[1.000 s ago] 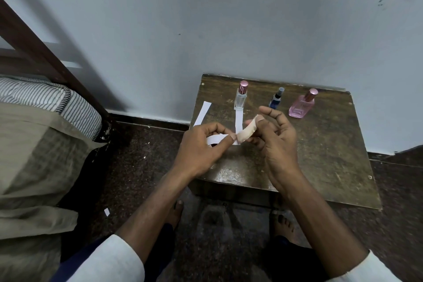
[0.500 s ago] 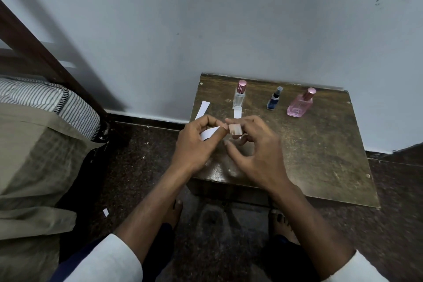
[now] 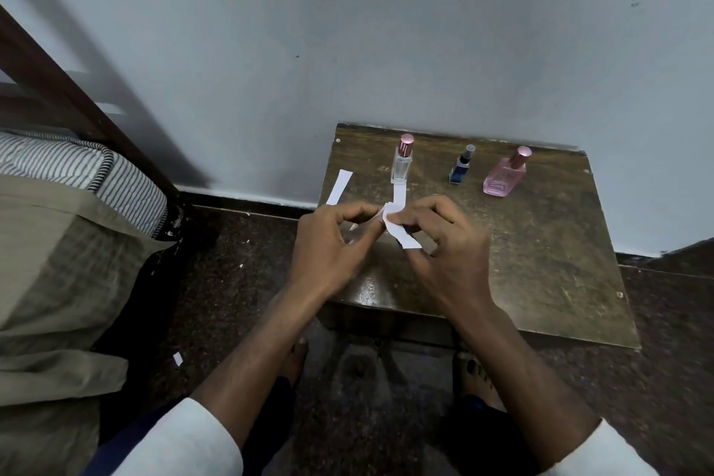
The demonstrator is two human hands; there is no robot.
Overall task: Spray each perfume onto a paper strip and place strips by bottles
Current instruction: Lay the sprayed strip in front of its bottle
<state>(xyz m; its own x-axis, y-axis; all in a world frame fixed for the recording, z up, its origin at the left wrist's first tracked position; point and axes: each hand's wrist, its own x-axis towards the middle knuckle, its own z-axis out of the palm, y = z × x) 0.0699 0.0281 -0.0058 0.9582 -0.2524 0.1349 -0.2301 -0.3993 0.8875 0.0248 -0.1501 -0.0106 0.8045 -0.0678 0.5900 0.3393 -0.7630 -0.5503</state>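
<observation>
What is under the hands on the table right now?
A strip runs from the clear bottle toward the hands; its near end is hidden behind the paper pinched by left hand and right hand.

Your left hand (image 3: pixel 328 243) and right hand (image 3: pixel 444 243) pinch a paper strip (image 3: pixel 400 232) together above the wooden table (image 3: pixel 541 263). Behind them stand a clear bottle (image 3: pixel 402 162), a blue bottle (image 3: pixel 461 168) and a pink bottle (image 3: pixel 504 178). One strip (image 3: pixel 400 194) lies before the clear bottle, another (image 3: pixel 340 186) near the table's left edge.
</observation>
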